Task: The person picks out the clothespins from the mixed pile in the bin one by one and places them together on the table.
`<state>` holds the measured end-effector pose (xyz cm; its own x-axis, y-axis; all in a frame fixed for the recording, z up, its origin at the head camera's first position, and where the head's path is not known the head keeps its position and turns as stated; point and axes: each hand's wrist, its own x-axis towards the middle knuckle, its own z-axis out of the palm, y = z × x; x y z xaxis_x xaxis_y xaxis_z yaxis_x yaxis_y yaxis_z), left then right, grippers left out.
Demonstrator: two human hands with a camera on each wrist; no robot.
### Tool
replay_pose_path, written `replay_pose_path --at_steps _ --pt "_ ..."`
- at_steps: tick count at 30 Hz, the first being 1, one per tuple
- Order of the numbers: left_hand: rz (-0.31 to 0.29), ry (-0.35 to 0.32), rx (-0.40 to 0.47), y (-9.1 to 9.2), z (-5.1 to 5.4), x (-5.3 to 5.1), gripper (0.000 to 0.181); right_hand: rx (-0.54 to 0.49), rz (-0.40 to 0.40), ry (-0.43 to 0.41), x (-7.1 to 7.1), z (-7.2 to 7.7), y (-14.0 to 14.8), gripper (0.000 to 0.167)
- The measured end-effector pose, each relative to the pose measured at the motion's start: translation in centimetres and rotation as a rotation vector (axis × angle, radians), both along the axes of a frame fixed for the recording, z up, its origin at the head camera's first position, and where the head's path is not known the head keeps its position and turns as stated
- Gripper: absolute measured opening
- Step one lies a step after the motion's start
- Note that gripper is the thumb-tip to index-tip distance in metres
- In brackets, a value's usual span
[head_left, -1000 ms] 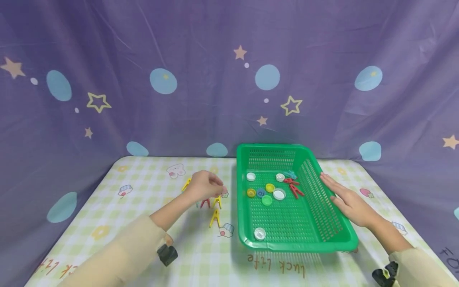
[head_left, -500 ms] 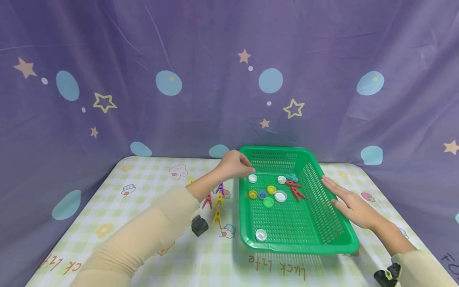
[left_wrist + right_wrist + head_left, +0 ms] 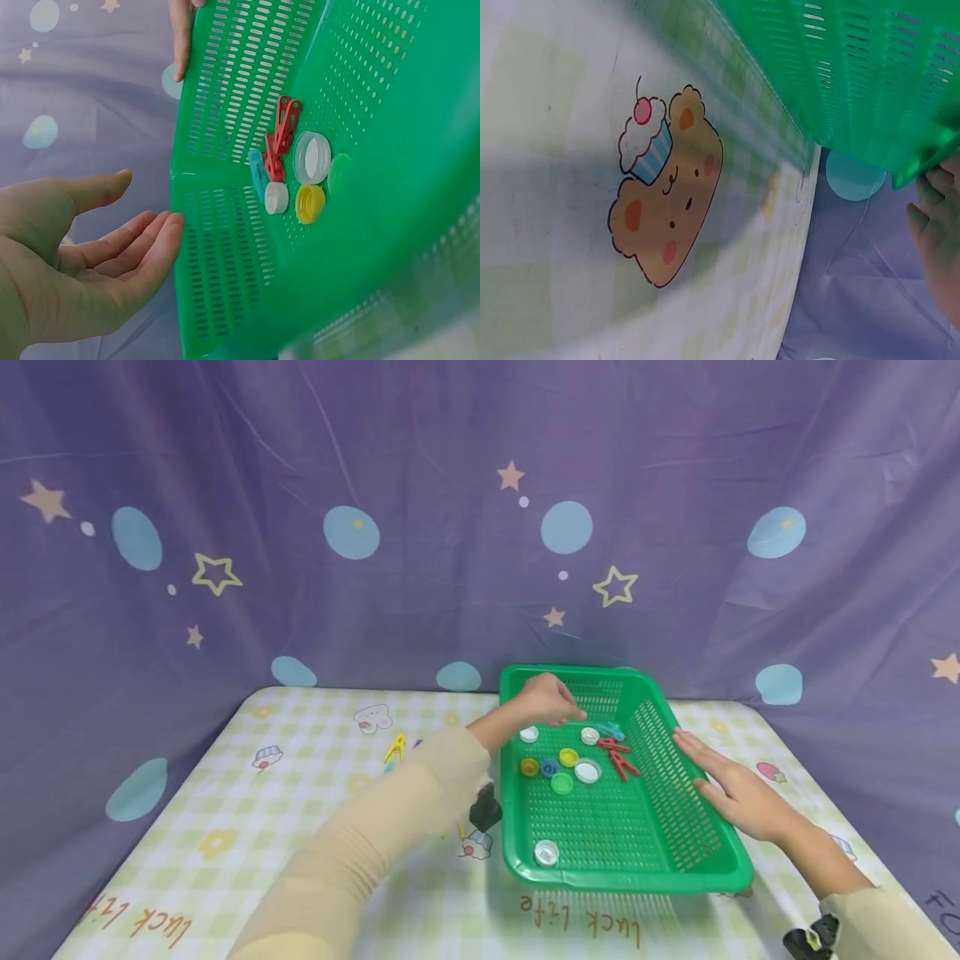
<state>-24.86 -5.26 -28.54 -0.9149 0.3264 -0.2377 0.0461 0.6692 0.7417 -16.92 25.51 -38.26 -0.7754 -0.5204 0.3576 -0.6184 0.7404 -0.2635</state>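
My left hand [image 3: 551, 700] is over the far left part of the green basket [image 3: 633, 883]. In the left wrist view its thumb and fingers [image 3: 142, 251] are apart and hold nothing. My right hand [image 3: 738, 789] rests on the basket's right rim with its fingers straight. Inside the basket lie red clothespins [image 3: 621, 766], a light blue clothespin [image 3: 258, 174] and several bottle caps, among them a yellow cap [image 3: 568, 757], a green cap [image 3: 562, 783] and a clear cap [image 3: 547, 853]. The left forearm hides part of the table.
On the table to the left of the basket, a yellow clothespin [image 3: 395, 747] lies with others mostly hidden behind the left sleeve [image 3: 375, 835]. A checked cloth [image 3: 300, 818] covers the table. A purple curtain [image 3: 420, 610] hangs behind it.
My left hand has moved right, from the clothespins on the table, across the left rim to above the basket's inside. The right hand has stayed on the rim.
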Motion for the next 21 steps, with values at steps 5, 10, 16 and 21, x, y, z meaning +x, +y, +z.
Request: replay_pose_path --at_steps 5,10,16,21 --pt "0.020 -0.060 -0.012 2.1 -1.0 -1.5 0.037 -0.010 0.006 0.007 -0.1 -0.1 0.2 0.056" --pt "0.074 -0.091 -0.019 4.0 -2.5 -2.8 0.059 -0.008 0.001 0.002 -0.1 0.0 0.2 0.056" --pt "0.124 -0.107 -0.021 5.9 -4.2 -2.9 0.057 -0.009 -0.002 0.000 0.0 -0.2 0.1 0.056" --pt "0.136 -0.100 -0.065 7.2 -5.8 -2.7 0.041 -0.006 -0.009 -0.004 0.1 -0.4 0.2 0.056"
